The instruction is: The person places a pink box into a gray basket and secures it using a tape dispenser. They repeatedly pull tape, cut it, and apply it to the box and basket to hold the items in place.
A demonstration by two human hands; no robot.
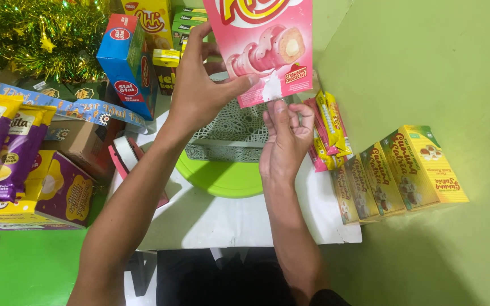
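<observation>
My left hand [199,85] holds a pink snack box [265,42] upright above a small white table [222,218], thumb pressed on its lower front. At the box's bottom edge my right hand [284,141] pinches a small white sticker [271,89] between thumb and fingers. Below the box sits a pale green patterned basket [231,139], resting on a round lime-green plate [225,178].
A row of yellow boxes [398,173] stands at the right against the green wall. Yellow and pink wafer packs [327,133] lie beside the basket. A blue box [126,62], purple snack bags [4,144], a purple carton [58,192] and gold tinsel [35,34] crowd the left.
</observation>
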